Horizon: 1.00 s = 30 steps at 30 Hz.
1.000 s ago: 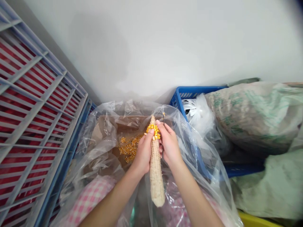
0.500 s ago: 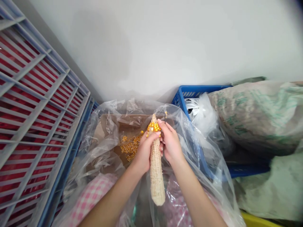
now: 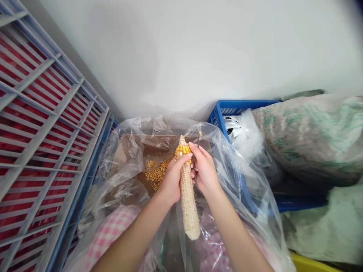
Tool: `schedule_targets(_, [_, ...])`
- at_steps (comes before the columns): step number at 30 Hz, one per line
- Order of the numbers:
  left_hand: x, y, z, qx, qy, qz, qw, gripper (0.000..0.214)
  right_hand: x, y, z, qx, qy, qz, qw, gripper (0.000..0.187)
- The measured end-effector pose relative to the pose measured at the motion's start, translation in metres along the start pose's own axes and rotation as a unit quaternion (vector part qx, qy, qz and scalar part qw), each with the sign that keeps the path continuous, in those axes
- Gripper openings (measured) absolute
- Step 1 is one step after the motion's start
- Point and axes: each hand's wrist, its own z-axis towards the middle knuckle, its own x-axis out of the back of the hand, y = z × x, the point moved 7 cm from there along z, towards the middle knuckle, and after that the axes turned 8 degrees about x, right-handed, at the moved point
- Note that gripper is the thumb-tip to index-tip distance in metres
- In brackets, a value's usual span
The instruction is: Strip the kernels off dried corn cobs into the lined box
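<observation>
Head view: I see the cob nearly upright, its bare end toward me and the kernels at its far tip. The left hand wraps tight around it, thumb on the kernels. The right hand, just right of the tip, pinches a thin pick.

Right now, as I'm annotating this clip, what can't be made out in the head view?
Thin dark tool, head view: too small, mostly inside the grip of the right hand.
Pale stripped corn cob: left side hidden under the left hand.
Blue plastic crate: contents covered by the woven sack.
Yellow bin: cut by the bottom edge.
</observation>
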Motion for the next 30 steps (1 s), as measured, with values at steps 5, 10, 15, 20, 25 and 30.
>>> schedule_targets(5, [0.0003, -0.0002, 0.001, 0.021, -0.004, -0.006, 1.0, 0.02, 0.0018, -0.0008, 0.0022, 0.01, 0.004, 0.01, 1.0, 0.027])
schedule_targets(10, [0.0005, 0.0012, 0.0031, 0.032, 0.001, -0.037, 0.999, 0.026, 0.0003, 0.0021, 0.0011, -0.002, 0.002, -0.008, 1.0, 0.029])
schedule_targets(15, [0.0042, -0.0007, 0.0034, 0.042, 0.019, -0.037, 0.998, 0.019, -0.0004, 0.0054, 0.0018, -0.008, 0.002, -0.013, 1.0, 0.027])
schedule_targets(20, [0.002, 0.0023, 0.0035, 0.031, -0.013, -0.038, 0.999, 0.025, -0.0008, 0.0029, 0.0017, 0.001, 0.006, 0.003, 1.0, 0.027])
schedule_targets(25, [0.0056, -0.0008, 0.0057, 0.055, -0.008, -0.021, 0.998, 0.035, -0.0053, 0.0042, -0.0006, -0.002, -0.013, 0.002, 1.0, 0.026])
schedule_targets(30, [0.0035, 0.006, 0.0024, 0.007, 0.009, -0.062, 0.998, 0.022, -0.0049, 0.0038, 0.0, 0.003, -0.006, 0.004, 1.0, 0.027])
